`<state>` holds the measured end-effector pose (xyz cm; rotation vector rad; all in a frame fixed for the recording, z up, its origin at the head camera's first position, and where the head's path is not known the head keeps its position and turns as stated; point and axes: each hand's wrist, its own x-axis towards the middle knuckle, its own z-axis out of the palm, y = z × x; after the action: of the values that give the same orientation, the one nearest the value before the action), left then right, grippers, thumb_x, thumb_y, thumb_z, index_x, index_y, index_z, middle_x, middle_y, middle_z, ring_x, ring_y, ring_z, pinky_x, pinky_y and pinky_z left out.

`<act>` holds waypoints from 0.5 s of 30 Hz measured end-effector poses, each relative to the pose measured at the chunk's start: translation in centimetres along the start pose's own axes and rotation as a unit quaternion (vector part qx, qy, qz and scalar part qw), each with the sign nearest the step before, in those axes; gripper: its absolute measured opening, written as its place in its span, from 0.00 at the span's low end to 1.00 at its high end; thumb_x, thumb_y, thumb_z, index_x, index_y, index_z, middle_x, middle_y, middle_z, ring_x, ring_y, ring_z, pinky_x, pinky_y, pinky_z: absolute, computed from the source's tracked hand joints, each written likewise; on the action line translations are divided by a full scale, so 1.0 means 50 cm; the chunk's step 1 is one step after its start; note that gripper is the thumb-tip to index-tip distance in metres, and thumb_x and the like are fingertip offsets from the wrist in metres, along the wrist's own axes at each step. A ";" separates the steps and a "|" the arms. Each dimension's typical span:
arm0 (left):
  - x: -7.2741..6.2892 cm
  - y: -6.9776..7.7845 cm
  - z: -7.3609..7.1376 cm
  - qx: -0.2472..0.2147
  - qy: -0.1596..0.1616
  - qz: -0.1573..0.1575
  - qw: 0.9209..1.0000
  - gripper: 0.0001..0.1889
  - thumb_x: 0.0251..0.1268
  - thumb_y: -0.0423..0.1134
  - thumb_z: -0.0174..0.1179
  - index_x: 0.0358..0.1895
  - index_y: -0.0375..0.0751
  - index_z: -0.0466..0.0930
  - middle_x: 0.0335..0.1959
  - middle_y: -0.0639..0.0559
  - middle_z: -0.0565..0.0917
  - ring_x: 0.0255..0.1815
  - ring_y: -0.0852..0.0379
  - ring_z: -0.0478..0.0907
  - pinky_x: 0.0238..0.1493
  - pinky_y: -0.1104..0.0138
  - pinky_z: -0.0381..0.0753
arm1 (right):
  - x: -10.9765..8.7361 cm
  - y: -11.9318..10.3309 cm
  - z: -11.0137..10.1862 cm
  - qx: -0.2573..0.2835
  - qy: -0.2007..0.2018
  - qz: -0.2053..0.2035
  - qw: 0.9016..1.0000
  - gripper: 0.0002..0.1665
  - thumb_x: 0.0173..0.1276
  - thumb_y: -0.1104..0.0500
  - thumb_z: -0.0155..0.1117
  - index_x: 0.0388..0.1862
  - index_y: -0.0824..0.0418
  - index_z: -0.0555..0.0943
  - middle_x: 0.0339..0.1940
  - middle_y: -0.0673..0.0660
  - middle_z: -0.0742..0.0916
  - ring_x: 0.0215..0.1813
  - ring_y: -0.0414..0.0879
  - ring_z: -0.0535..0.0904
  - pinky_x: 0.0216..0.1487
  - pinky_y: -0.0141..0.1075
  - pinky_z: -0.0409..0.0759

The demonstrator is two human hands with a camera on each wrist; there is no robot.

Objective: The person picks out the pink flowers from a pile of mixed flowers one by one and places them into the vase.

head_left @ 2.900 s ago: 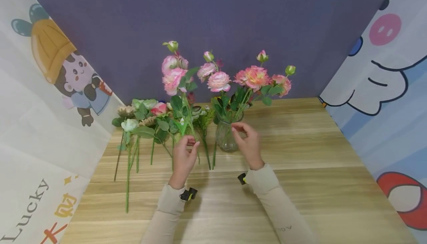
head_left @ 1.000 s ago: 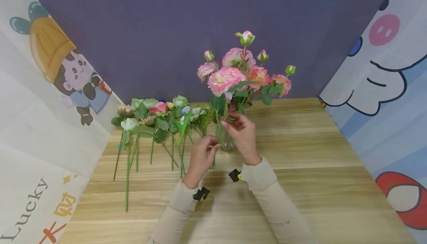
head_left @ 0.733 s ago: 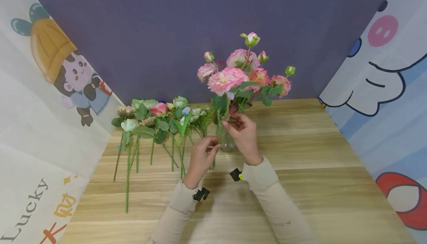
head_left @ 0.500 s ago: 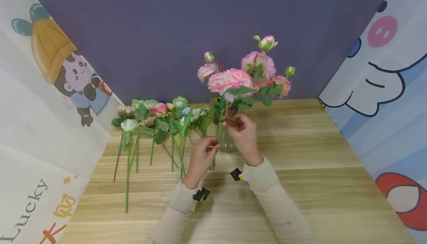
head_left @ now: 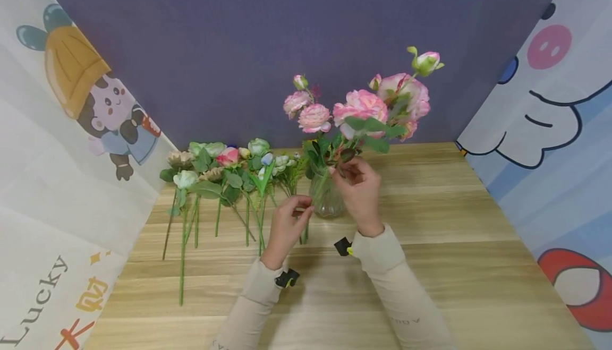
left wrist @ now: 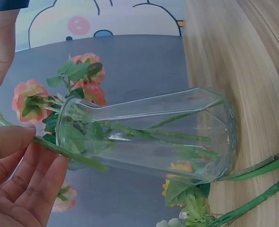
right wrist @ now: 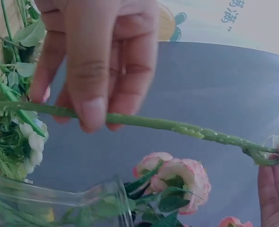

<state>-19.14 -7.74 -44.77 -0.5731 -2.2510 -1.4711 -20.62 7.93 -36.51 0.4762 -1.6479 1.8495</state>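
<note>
Pink flower branch (head_left: 359,110) gripped at two points by glass vase (head_left: 327,201)

Left hand (head_left: 286,229): thumb and fingers pinch the lower stem, just left of the vase. Right hand (head_left: 362,197): fingers grip the upper stem below the leaves, at the vase's right side. The branch tilts, its blooms to the far right. Its lower end appears to lie outside the glass, though the head view shows this poorly. The vase stands upright on the wooden surface (head_left: 454,286), holding other pink blooms (head_left: 314,118). Loose flowers (head_left: 185,179) lie to the left, stems toward the near side.
</note>
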 end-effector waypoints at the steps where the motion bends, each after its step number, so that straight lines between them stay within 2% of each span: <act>1: 0.000 -0.001 0.000 0.000 0.001 -0.001 1.000 0.07 0.58 0.28 0.63 0.40 0.33 0.80 0.38 0.40 0.83 0.37 0.51 0.82 0.35 0.69 0.83 | 0.002 0.000 -0.002 0.001 0.007 -0.001 1.000 0.11 0.51 0.78 0.66 0.34 0.81 0.75 0.31 0.42 0.83 0.33 0.35 0.80 0.41 0.28 0.81; 5: 0.000 -0.006 -0.001 0.003 0.002 -0.007 1.000 0.06 0.58 0.28 0.64 0.38 0.34 0.81 0.36 0.43 0.84 0.36 0.52 0.82 0.35 0.71 0.83 | 0.012 -0.001 -0.013 0.015 0.035 -0.007 0.999 0.11 0.52 0.78 0.65 0.33 0.82 0.74 0.30 0.44 0.83 0.32 0.35 0.79 0.38 0.26 0.80; 9: 0.000 -0.009 -0.003 0.011 0.001 -0.013 1.000 0.06 0.57 0.28 0.64 0.38 0.34 0.81 0.35 0.45 0.84 0.36 0.54 0.82 0.34 0.72 0.82 | 0.023 -0.002 -0.027 0.019 0.061 -0.005 0.998 0.07 0.53 0.76 0.66 0.31 0.70 0.79 0.28 0.45 0.83 0.28 0.35 0.77 0.32 0.25 0.76; 12: -0.001 -0.012 -0.005 0.018 0.005 -0.017 1.000 0.06 0.57 0.28 0.64 0.38 0.34 0.81 0.35 0.46 0.84 0.35 0.54 0.82 0.34 0.72 0.82 | 0.031 -0.003 -0.038 0.021 0.080 0.004 0.997 0.13 0.54 0.74 0.67 0.31 0.57 0.81 0.26 0.46 0.82 0.26 0.36 0.76 0.29 0.26 0.75; 15: -0.002 -0.017 -0.008 0.027 0.009 -0.020 0.999 0.06 0.57 0.29 0.64 0.38 0.35 0.81 0.35 0.46 0.84 0.34 0.54 0.82 0.33 0.72 0.82 | 0.040 -0.006 -0.047 0.026 0.097 0.008 0.995 0.13 0.55 0.74 0.67 0.30 0.55 0.80 0.25 0.47 0.82 0.26 0.36 0.76 0.29 0.27 0.74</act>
<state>-19.48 -8.46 -45.33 -0.4985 -2.2925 -1.4240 -21.62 10.66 -35.41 0.2951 -1.4829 1.8903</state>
